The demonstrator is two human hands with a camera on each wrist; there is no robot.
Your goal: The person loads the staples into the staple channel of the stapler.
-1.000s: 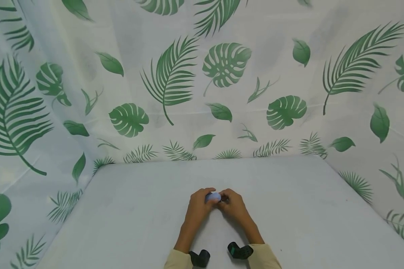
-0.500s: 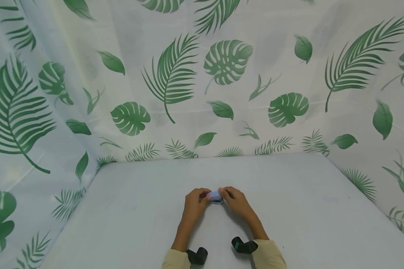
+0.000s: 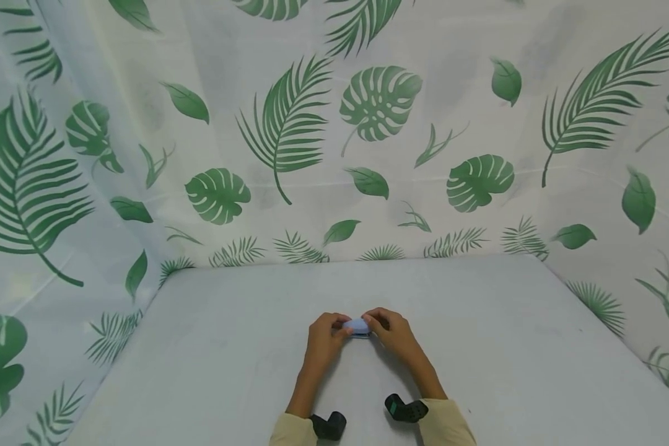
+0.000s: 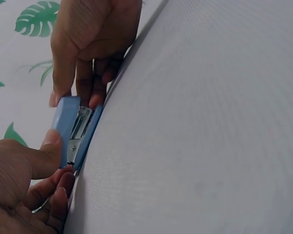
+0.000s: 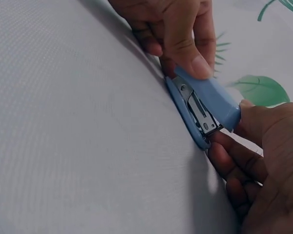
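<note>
A small light-blue stapler (image 3: 357, 326) stands on the white tabletop between the hands, its metal staple channel (image 5: 199, 111) showing between the top cover and the base. My left hand (image 3: 322, 341) pinches its hinge end, with the thumb (image 4: 51, 141) on the cover. At the front end my right hand (image 3: 391, 334) holds it, thumb tip against the end of the top cover and fingers low by the base. In the right wrist view the cover and base are spread apart at the front. Some fingertips of both hands are hidden behind the stapler.
White tabletop (image 3: 234, 347) spreads around the hands. A white cloth with green leaves (image 3: 290, 136) hangs behind it and at both sides. Black wrist devices (image 3: 406, 409) sit at both cuffs of the beige sleeves.
The stapler has turned so that its side with the channel faces the head camera. My right hand's fingers have moved up onto its end. In the last half second little moves.
</note>
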